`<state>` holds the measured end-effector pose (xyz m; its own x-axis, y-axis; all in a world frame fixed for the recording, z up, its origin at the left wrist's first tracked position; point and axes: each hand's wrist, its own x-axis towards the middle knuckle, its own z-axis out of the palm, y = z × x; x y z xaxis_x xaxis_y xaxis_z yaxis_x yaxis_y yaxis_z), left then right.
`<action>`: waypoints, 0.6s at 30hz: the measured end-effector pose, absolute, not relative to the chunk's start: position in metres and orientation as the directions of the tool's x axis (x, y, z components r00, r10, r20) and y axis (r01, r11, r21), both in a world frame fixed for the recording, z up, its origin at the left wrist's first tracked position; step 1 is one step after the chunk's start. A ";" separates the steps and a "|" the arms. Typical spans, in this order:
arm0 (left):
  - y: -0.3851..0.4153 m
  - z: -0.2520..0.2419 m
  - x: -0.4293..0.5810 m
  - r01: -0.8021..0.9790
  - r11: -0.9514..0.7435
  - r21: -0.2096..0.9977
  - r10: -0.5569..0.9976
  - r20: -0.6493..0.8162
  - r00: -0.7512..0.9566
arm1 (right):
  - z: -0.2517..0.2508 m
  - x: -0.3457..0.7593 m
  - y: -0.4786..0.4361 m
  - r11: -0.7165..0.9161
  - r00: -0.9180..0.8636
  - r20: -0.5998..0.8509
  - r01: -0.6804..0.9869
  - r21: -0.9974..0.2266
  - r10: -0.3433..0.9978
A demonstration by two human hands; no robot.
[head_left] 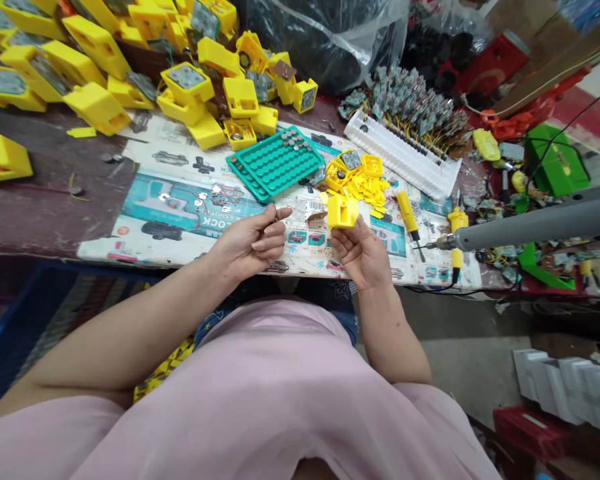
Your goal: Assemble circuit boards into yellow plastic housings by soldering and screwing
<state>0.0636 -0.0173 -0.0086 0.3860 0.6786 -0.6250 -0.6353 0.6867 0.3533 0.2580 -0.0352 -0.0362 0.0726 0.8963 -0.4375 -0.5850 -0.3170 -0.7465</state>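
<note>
Head view: a yellow housing (343,211) is held above the bench (50,223) edge in the curled right hand (363,257). The left hand (253,243) is pinched closed beside it; whether anything is gripped cannot be told. Assembly seems in hand; steady alignment is probably called for.

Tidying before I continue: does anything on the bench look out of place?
Perhaps one yellow case at the far left: it sits apart, while the heap behind it is crowded together.
</note>
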 end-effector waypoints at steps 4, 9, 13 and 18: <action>-0.017 -0.013 0.065 -0.650 0.673 0.351 0.685 -0.627 0.371 | -0.033 0.258 -0.035 -0.344 0.080 -0.482 -0.600 -0.722 0.872; -0.018 -0.020 0.066 -0.638 0.634 0.437 0.726 -0.620 0.298 | -0.032 0.258 -0.035 -0.358 0.078 -0.513 -0.626 -0.692 0.855; -0.019 -0.020 0.065 -0.628 0.630 0.456 0.734 -0.615 0.288 | -0.032 0.262 -0.032 -0.375 0.048 -0.545 -0.675 -0.635 0.837; -0.018 -0.017 0.062 -0.646 0.646 0.407 0.714 -0.622 0.322 | -0.032 0.274 -0.032 -0.433 -0.137 -0.539 -0.768 -0.472 0.831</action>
<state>0.0621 -0.0182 -0.0171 0.3219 0.7138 -0.6220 -0.6458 0.6459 0.4070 0.2736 -0.0324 -0.0324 -0.1365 0.8309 -0.5394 -0.7678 -0.4328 -0.4724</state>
